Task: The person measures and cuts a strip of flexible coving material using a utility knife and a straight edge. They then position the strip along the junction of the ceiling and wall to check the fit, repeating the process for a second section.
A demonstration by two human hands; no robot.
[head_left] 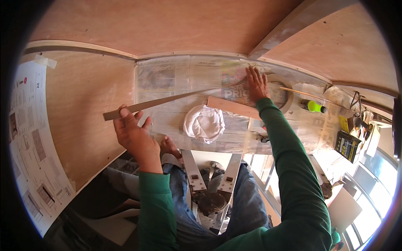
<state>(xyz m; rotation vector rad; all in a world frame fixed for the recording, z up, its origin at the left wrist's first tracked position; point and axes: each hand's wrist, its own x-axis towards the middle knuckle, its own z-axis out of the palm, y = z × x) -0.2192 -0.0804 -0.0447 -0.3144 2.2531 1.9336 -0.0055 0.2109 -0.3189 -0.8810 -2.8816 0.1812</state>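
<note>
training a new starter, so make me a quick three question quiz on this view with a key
1. Which hand holds the thin brown strip?
2. True or false: the bundled white cloth lies left of the bright green bottle.
3. The right hand has its fingers: a) clenched in a fist; b) extended; c) wrapped around the bottle.

Key: 1. the left hand; 2. true; 3. b

You have two hands point(137, 136), one strip point(153, 103), one cloth point(204, 124), one board point(233, 107), one bottle point(312, 106), one stick point(298, 92) and one wall drawing point(35, 146).
</note>
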